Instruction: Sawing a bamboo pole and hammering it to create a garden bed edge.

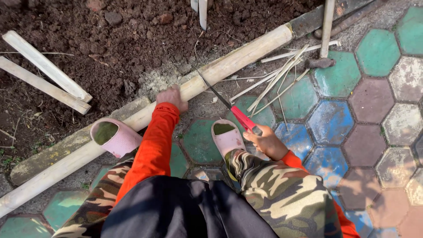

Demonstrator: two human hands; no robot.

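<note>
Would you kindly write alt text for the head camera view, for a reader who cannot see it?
Seen from above, a person in orange sleeves steadies a long bamboo pole with the left hand while the right hand holds a red-handled saw whose blade rests across it. Thin bamboo strips lie on coloured hexagonal paving, beside dark soil.

Daylight falls on a pavement of worn hexagonal tiles [374, 132] in green, blue, brown and pale tones; beyond its concrete kerb [57, 152] lies dark, clumpy garden soil [110, 48].
</note>
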